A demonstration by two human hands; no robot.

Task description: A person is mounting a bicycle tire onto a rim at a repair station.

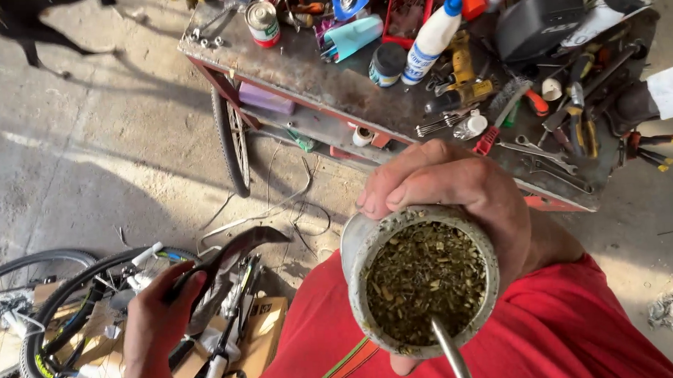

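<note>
Right hand (458, 199): fingers wrapped tight around a round metal cup (421, 283) packed with chopped green-brown herb, a metal straw (453, 358) leaning out at 6 o'clock. The cup sits close above the red shirt (569, 330). Left hand (157, 325), at 8 o'clock of the cup: fingers closed on a black bicycle saddle (230, 265), above a bicycle wheel (55, 337) lying on cardboard. At 12 o'clock, a cluttered table (324, 76) bearing a white glue bottle (432, 37), tin can (262, 23) and wrenches (539, 157).
</note>
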